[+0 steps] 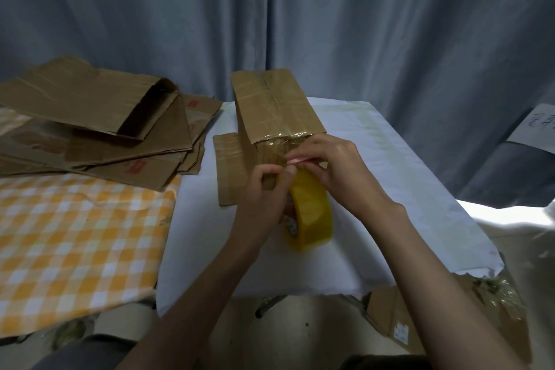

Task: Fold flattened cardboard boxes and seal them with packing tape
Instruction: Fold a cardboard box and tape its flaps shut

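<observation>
I am looking down at a white sheet (375,189) that is covering the table, and the folded box (276,105) is standing in the middle of it, its long top running from the hands toward 12 o'clock. Clear tape is already lying along the top seam and is coming over the near end. One flap (228,168) is sticking out flat at the box's 9 o'clock side. The left hand (264,195) is holding the yellow tape roll (312,213) just at 6 o'clock of the box; its fingers are curled around the roll's rim. The right hand (336,165) is pinching something thin and pink (295,161) at the tape edge, thumb and fingers pressed together (what this thing is, I cannot tell). At 9 to 10 o'clock a pile of flat boxes (114,135) is lying, partly on a yellow checked cloth (78,234). A grey curtain (300,9) is hanging behind.
</observation>
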Demonstrator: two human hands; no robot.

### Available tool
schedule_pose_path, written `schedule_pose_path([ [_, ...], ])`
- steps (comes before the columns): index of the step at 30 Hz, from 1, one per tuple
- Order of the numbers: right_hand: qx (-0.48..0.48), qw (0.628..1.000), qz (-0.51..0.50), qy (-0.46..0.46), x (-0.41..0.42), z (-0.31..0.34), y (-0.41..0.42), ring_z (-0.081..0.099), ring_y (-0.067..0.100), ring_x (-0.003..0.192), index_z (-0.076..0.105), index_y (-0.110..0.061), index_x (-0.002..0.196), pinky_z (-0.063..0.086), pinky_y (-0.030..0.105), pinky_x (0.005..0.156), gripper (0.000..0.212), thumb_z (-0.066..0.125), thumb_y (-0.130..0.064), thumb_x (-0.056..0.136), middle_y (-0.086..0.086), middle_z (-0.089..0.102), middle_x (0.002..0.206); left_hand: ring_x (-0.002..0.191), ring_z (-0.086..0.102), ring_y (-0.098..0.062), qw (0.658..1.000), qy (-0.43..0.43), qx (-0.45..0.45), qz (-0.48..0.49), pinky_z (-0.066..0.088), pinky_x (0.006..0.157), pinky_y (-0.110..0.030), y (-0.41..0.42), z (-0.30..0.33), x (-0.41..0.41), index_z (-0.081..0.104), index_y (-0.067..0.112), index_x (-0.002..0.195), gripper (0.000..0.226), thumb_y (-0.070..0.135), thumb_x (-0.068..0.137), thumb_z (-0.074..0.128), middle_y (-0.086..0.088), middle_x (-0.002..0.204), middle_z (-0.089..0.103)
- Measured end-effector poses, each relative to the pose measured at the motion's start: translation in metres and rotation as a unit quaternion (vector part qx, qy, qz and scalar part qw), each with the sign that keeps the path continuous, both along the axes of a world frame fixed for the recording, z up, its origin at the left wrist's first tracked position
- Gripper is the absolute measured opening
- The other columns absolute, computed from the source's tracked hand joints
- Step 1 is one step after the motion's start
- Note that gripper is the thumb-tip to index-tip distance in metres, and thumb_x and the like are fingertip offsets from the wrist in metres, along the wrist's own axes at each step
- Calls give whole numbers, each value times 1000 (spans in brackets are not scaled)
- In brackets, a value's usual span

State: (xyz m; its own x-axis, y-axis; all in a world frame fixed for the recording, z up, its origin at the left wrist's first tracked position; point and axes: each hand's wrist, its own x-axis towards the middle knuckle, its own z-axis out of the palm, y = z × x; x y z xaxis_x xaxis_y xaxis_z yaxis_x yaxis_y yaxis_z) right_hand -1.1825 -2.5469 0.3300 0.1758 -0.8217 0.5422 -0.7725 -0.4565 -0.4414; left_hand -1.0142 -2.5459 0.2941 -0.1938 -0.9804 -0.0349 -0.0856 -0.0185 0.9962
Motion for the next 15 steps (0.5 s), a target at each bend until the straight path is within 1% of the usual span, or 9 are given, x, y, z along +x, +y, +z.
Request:
schedule_pose_path([
  [1, -4, 1000, -1, 1, 1, 0, 0, 60, 0, 85, 80, -20, 103, 53, 25, 82, 21, 73, -8, 87, -5, 69, 99, 80, 66, -25, 1000, 2, -15, 7, 43, 55, -24, -3, -1, 0, 59, 34, 98, 13, 47, 95, 61, -5, 85, 65],
  [2, -7, 1000, -3, 2, 2, -1, 1, 60, 0, 84, 80, -20, 103, 53, 25, 82, 20, 73, -9, 87, -4, 69, 99, 77, 65, -27, 999, 1, -34, 16, 41, 54, -24, -6, -3, -1, 60, 32, 94, 9, 40, 98, 58, -4, 79, 62],
  [3, -9, 1000, -4, 1, 2, -1, 0, 59, 0, 84, 80, -20, 102, 53, 26, 82, 20, 73, -9, 87, -4, 69, 99, 73, 65, -26, 998, -3, -52, 26, 41, 54, -23, -9, -3, -1, 61, 28, 91, 10, 33, 100, 57, -3, 74, 61],
  [5, -9, 1000, -6, -5, 2, -2, 0, 61, 1, 85, 80, -20, 102, 54, 28, 82, 20, 73, -9, 87, -4, 69, 98, 61, 61, -15, 996, -3, -73, 44, 43, 54, -22, -11, -1, 0, 64, 17, 89, 11, 22, 98, 60, 0, 67, 60],
  [6, -8, 1000, -8, -4, 2, -2, 0, 62, 2, 86, 80, -20, 102, 54, 28, 82, 20, 74, -9, 86, -4, 69, 99, 58, 58, -11, 996, 3, -75, 52, 46, 55, -23, -13, 0, 1, 66, 12, 87, 12, 19, 96, 63, 2, 63, 59],
  [8, -10, 1000, -8, -2, 1, -3, 0, 63, 4, 88, 80, -20, 102, 55, 30, 82, 20, 74, -8, 87, -5, 69, 99, 56, 53, -7, 995, 11, -67, 68, 49, 59, -28, -16, 0, 1, 70, 7, 84, 12, 17, 91, 69, 5, 56, 55],
  [9, -11, 1000, -7, -3, 1, -3, 0, 64, 5, 88, 80, -20, 102, 55, 30, 83, 20, 74, -8, 87, -5, 69, 99, 55, 51, -5, 995, 16, -64, 72, 48, 58, -26, -17, 1, 1, 71, 6, 83, 12, 16, 90, 71, 4, 55, 53],
  [12, -10, 1000, -8, -8, 2, -2, 1, 64, 5, 89, 80, -20, 102, 55, 31, 83, 20, 74, -8, 86, -5, 68, 99, 52, 49, -1, 995, 39, -55, 78, 44, 51, -14, -17, 3, 1, 72, 2, 84, 12, 13, 88, 74, 0, 57, 54],
  [15, -6, 1000, -12, -10, 1, 0, 2, 64, 4, 88, 80, -20, 101, 55, 32, 82, 21, 74, -7, 86, -5, 68, 98, 51, 52, 4, 995, 45, -51, 79, 42, 48, -10, -18, 7, 0, 72, -2, 86, 13, 10, 87, 74, 0, 59, 57],
])
